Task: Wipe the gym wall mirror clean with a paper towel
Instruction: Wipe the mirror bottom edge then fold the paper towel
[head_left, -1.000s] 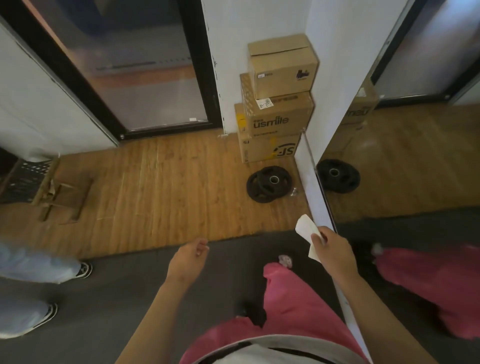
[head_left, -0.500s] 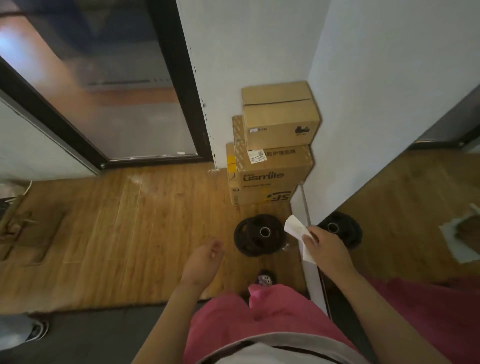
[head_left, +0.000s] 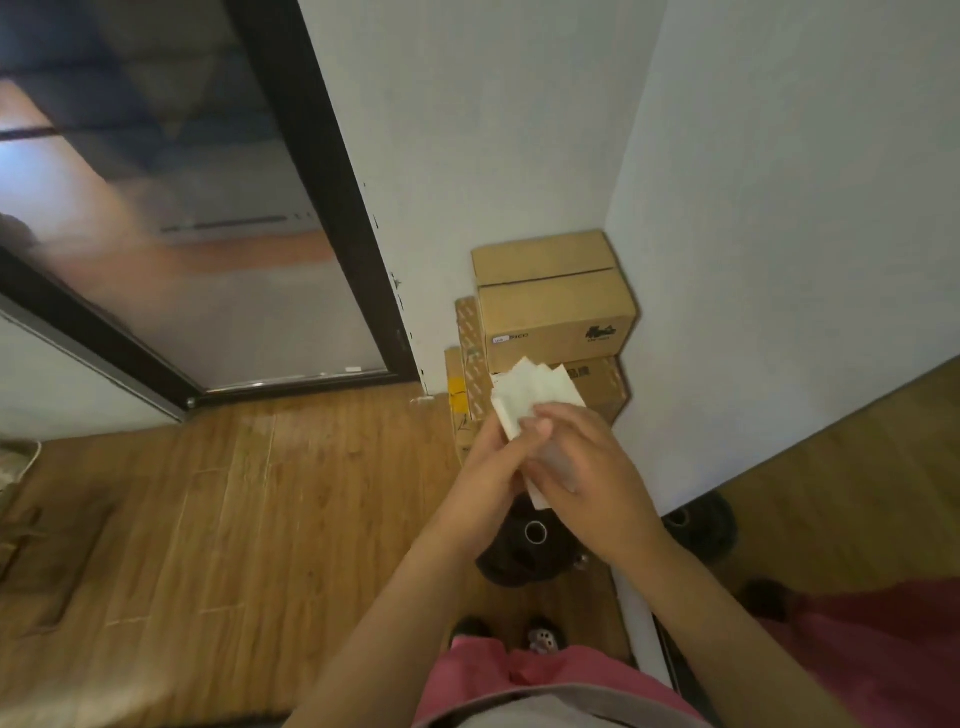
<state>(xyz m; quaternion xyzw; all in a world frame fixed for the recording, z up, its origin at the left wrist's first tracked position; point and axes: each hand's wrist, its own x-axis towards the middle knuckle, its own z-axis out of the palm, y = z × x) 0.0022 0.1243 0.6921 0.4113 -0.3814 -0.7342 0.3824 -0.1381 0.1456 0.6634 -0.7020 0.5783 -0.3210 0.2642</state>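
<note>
Left hand (head_left: 493, 467), right hand (head_left: 595, 470) grip paper towel (head_left: 535, 392); folded, white.

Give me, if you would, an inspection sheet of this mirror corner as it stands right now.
Surface: wall mirror on the right, reflecting white wall and wooden floor; the towel is not on it.
Job's things: paper towel, folded, held up in front of the boxes.
Clutter: stacked cardboard boxes in the corner; black weight plate on the floor below the hands, partly hidden by them.
Grippers: left hand and right hand both hold the paper towel.
Cables: nothing seen.
Surroundings: wooden floor; dark-framed glass door on the left; white wall behind the boxes.
</note>
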